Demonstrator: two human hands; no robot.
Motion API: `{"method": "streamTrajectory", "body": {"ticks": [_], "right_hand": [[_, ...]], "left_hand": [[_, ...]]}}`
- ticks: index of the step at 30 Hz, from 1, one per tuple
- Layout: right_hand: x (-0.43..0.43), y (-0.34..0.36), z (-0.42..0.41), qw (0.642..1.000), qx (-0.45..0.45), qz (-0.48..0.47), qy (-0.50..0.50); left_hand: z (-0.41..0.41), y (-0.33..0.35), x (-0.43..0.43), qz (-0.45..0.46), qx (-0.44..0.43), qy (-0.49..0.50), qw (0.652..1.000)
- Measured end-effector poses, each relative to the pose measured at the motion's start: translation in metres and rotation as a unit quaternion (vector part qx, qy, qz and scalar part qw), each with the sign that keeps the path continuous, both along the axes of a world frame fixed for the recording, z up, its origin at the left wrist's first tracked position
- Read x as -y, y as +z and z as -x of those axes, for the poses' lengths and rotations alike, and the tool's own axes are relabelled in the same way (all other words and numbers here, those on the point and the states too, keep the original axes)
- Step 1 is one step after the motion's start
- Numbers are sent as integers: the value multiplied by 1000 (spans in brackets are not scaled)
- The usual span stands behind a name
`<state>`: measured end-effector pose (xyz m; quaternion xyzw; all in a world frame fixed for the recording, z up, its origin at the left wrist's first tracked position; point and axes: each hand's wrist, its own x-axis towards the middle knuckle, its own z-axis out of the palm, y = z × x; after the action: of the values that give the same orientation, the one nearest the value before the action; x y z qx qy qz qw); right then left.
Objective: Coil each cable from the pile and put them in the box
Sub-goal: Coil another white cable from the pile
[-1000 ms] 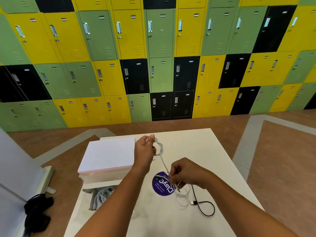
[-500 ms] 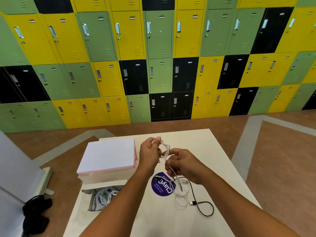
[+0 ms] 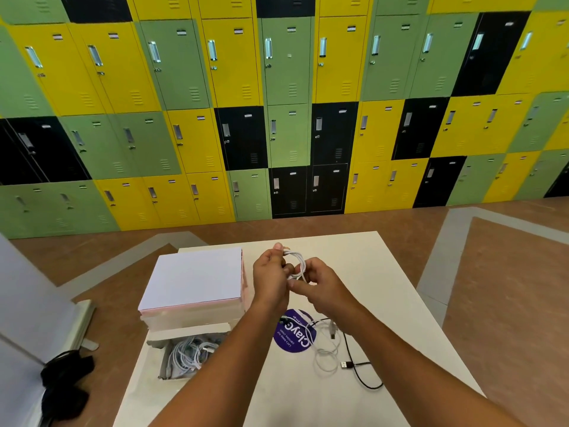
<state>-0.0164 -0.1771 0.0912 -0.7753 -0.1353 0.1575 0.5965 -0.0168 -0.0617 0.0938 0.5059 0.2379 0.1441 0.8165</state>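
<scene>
Above the middle of the white table (image 3: 385, 272), my left hand (image 3: 271, 277) pinches a small coil of white cable (image 3: 298, 262) between thumb and fingers. My right hand (image 3: 318, 285) holds the same cable just beside it, fingers curled round the strand. On the table below lie a loose white cable (image 3: 326, 352) and a black cable (image 3: 363, 375) with a USB plug. The open box (image 3: 163, 343) at the left holds several coiled white cables (image 3: 187, 355).
The box's white lid (image 3: 197, 278) lies on a stack just behind the box. A round purple sticker (image 3: 294, 335) sits on the table under my arms. A black object (image 3: 64, 383) lies on the floor at the left. Lockers (image 3: 286, 103) line the far wall.
My right hand has come up from the table to meet the left hand, drawing the white cable into a tighter coil. Less of that cable trails on the table.
</scene>
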Motion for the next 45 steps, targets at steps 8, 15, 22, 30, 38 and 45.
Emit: {"method": "streamTrajectory", "body": {"ticks": [8,15,22,30,38,45], "right_hand": [[1,1,-4,996,-30,-73,-49],[19,10,-19,998,-47,-2,-40],[29,13,-27,991,-68,114,12],[34,22,-35,992,-99,83,14],[40,35,-37,994,-89,53,36],[38,26,-36,997,-60,27,31]], "left_hand": [[3,4,0,-1,0,-20,1000],[5,3,-17,-181,-36,-121,975],[9,-5,-32,-486,4,-289,825],[17,-8,-25,-536,-11,-308,786],[17,-10,-27,-410,24,-307,859],[19,-3,-27,-339,37,-285,896]]}}
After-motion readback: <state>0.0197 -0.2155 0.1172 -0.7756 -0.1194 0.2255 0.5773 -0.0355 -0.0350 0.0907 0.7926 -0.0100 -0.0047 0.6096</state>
